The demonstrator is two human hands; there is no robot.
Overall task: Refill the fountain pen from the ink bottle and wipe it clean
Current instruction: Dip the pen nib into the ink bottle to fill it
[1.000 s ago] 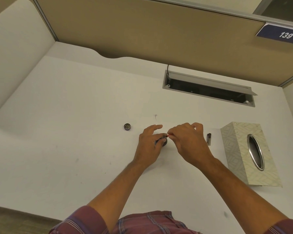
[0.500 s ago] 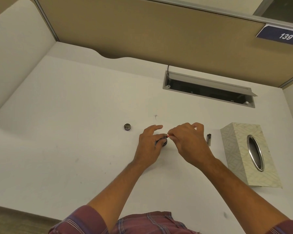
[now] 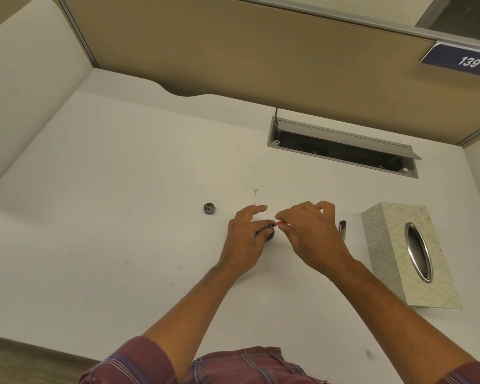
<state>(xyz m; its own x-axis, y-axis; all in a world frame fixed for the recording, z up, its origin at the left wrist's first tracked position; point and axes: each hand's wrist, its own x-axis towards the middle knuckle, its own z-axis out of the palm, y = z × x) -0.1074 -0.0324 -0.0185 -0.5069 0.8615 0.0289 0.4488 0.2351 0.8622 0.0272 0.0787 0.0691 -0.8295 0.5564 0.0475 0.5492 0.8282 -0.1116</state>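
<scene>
Right now your right hand (image 3: 312, 235) pinches the thin red pen part (image 3: 278, 223), its long axis pointing left toward the ink bottle (image 3: 269, 234) that your left hand's (image 3: 245, 241) fingers grip mid-frame on the worktop (image 3: 122, 189).

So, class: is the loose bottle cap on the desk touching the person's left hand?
Apart. The head view shows the bottle cap lying alone on the desk, with a plain strip of bare white surface between it and the left hand.
</scene>
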